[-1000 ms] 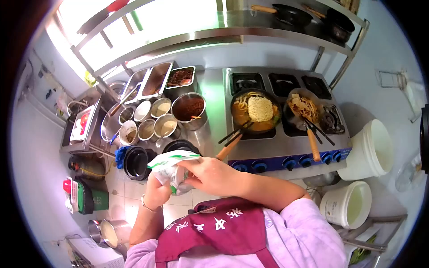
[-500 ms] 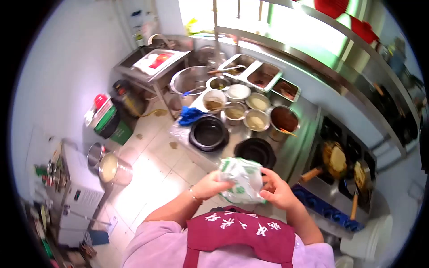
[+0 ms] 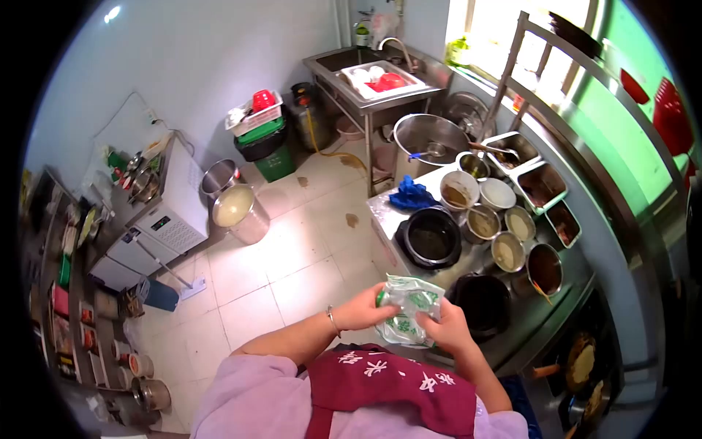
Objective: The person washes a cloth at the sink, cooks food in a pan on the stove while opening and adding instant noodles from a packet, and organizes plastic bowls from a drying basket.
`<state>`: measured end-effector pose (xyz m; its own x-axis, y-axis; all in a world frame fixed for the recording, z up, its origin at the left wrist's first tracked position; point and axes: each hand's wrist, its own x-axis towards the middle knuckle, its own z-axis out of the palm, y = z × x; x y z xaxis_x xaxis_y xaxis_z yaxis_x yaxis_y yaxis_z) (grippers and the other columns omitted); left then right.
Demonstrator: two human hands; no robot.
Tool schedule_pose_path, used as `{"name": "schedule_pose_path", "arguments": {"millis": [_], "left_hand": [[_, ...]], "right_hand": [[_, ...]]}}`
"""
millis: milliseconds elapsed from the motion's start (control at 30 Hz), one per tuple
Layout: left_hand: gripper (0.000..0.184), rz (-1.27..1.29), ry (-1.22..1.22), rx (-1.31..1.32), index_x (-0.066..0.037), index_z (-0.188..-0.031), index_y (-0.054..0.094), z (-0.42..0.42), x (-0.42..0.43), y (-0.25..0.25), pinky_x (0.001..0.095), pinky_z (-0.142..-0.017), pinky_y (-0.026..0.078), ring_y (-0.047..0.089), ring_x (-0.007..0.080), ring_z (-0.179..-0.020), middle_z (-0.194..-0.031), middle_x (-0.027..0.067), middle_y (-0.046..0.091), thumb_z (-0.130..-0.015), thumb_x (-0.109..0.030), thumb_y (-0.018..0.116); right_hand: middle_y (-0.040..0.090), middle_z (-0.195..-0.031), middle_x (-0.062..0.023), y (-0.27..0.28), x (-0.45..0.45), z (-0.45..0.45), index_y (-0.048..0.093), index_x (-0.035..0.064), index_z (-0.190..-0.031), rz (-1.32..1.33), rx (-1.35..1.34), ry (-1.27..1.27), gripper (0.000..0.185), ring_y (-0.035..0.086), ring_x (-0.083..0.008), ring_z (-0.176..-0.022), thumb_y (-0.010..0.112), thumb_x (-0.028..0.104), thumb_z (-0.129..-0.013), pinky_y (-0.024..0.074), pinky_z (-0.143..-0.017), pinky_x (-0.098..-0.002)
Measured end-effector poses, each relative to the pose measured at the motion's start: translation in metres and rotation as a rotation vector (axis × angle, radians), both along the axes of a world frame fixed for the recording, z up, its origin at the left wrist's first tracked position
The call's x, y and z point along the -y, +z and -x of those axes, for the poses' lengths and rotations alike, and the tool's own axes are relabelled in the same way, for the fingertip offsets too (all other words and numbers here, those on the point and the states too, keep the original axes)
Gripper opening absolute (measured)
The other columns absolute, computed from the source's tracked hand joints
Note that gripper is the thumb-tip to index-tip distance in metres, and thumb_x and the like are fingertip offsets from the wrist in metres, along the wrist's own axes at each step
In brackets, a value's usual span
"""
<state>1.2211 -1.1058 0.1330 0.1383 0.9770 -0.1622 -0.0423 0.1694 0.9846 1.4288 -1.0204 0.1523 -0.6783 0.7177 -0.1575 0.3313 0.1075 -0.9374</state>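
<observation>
A white plastic packet with green print point(image 3: 411, 311) is held in front of the dark red apron. My left hand point(image 3: 365, 308) grips its left edge, with a bracelet on the wrist. On the other side, my right hand point(image 3: 447, 327) has its thumb on the packet's face and its fingers behind. Just beyond my right hand is a black pot point(image 3: 480, 306), and another black pot point(image 3: 431, 238) stands farther back on the steel counter. What is inside the packet cannot be seen.
Metal bowls and tubs point(image 3: 508, 251) crowd the counter, beside a blue cloth point(image 3: 412, 194). A sink point(image 3: 365, 62) stands at the back. On the floor are a green bin point(image 3: 274, 159) and a tall pot point(image 3: 245, 219). Pans point(image 3: 581, 362) sit on the stove at lower right.
The view has turned left, so the stove now lies at the lower right and more floor shows. The packet, bunched up and partly covered earlier, is now spread flatter between both hands.
</observation>
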Motion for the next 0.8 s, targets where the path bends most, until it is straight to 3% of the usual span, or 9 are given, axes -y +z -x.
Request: {"name": "schedule_pose_path", "arguments": {"millis": [100, 167, 367, 433, 500, 567, 633, 700, 800], "left_hand": [[0.036, 0.152, 0.155, -0.015, -0.005, -0.121, 0.049, 0.04, 0.01, 0.023, 0.0259, -0.081, 0.045, 0.054, 0.0105, -0.093, -0.104, 0.0028, 0.057, -0.088, -0.015, 0.059], [0.037, 0.05, 0.273, 0.214, -0.004, -0.125, 0.048, 0.066, 0.018, 0.027, 0.0265, -0.083, 0.046, 0.057, 0.0123, -0.093, -0.103, 0.0039, 0.06, -0.088, -0.008, 0.055], [0.028, 0.021, 0.366, 0.791, 0.004, -0.108, 0.06, 0.205, 0.045, -0.024, 0.0325, -0.082, 0.051, 0.061, 0.0214, -0.095, -0.102, 0.0137, 0.062, -0.084, 0.006, 0.045], [0.03, 0.044, 0.504, 0.779, 0.004, -0.109, 0.059, 0.262, 0.044, -0.026, 0.0323, -0.073, 0.052, 0.061, 0.0219, -0.09, -0.101, 0.0141, 0.062, -0.082, 0.005, 0.045], [0.028, -0.112, 0.308, 0.921, 0.004, -0.108, 0.058, 0.321, 0.043, -0.002, 0.0286, -0.065, 0.051, 0.06, 0.0196, -0.083, -0.099, 0.0128, 0.062, -0.083, 0.0, 0.048], [0.026, -0.045, 0.328, 0.835, 0.001, -0.106, 0.059, 0.382, 0.044, 0.006, 0.0249, -0.06, 0.047, 0.057, 0.0142, -0.078, -0.097, 0.0088, 0.06, -0.081, -0.005, 0.055], [0.023, 0.013, 0.331, 0.045, -0.003, -0.102, 0.06, 0.434, 0.041, 0.01, 0.0227, -0.062, 0.045, 0.054, 0.0084, -0.077, -0.094, 0.0035, 0.059, -0.079, -0.008, 0.061], [0.023, 0.035, 0.334, -0.006, -0.006, -0.099, 0.059, 0.47, 0.029, 0.02, 0.0206, -0.064, 0.043, 0.051, 0.0045, -0.076, -0.094, -0.0007, 0.058, -0.077, -0.009, 0.065], [0.022, -0.084, 0.491, -0.113, -0.008, -0.1, 0.058, 0.516, 0.001, 0.019, 0.0191, -0.055, 0.042, 0.05, 0.004, -0.063, -0.086, -0.0026, 0.057, -0.078, -0.01, 0.063]], "right_hand": [[0.064, -0.099, -0.0072, 0.012, -0.006, 0.048, 0.052, 0.0067, -0.124, 0.1, -0.13, 0.073, 0.044, 0.059, -0.0096, -0.086, 0.059, 0.005, -0.081, 0.0466, -0.074, -0.0241], [0.063, -0.103, -0.0063, -0.007, -0.014, 0.086, 0.051, 0.0038, -0.125, 0.533, -0.467, 0.128, 0.043, 0.058, -0.011, -0.091, 0.052, -0.002, -0.083, 0.0458, -0.077, -0.0231], [0.063, -0.089, -0.0132, -0.023, -0.046, 0.241, 0.061, -0.0038, -0.09, 0.872, -0.308, 0.328, 0.028, 0.062, -0.0205, -0.081, 0.038, -0.012, -0.076, 0.05, -0.074, -0.0289], [0.06, -0.091, -0.012, -0.023, -0.055, 0.306, 0.062, -0.002, -0.087, 0.896, -0.279, 0.38, 0.026, 0.06, -0.0199, -0.084, 0.039, -0.008, -0.076, 0.0487, -0.074, -0.0298], [0.058, -0.09, -0.0094, -0.023, -0.068, 0.367, 0.062, -0.0029, -0.091, 0.862, -0.302, 0.499, 0.026, 0.058, -0.0176, -0.08, 0.039, -0.005, -0.079, 0.047, -0.073, -0.0278], [0.057, -0.089, -0.0084, -0.008, -0.078, 0.423, 0.062, -0.003, -0.093, 0.569, -0.255, 0.617, 0.024, 0.056, -0.0158, -0.079, 0.041, -0.003, -0.08, 0.0457, -0.073, -0.0267], [0.056, -0.088, -0.0074, 0.01, -0.081, 0.473, 0.062, -0.0031, -0.095, 0.279, -0.208, 0.714, 0.023, 0.054, -0.0139, -0.079, 0.043, -0.001, -0.082, 0.0444, -0.074, -0.0256], [0.054, -0.093, -0.0064, 0.025, -0.082, 0.513, 0.057, -0.0014, -0.109, -0.035, 0.01, 0.646, 0.026, 0.053, -0.0116, -0.081, 0.049, 0.003, -0.084, 0.0436, -0.074, -0.0242], [0.056, -0.095, -0.0057, 0.001, -0.095, 0.565, 0.042, 0.0036, -0.127, 0.277, -0.232, 0.411, 0.044, 0.055, -0.0116, -0.077, 0.057, 0.009, -0.086, 0.045, -0.066, -0.024]]}}
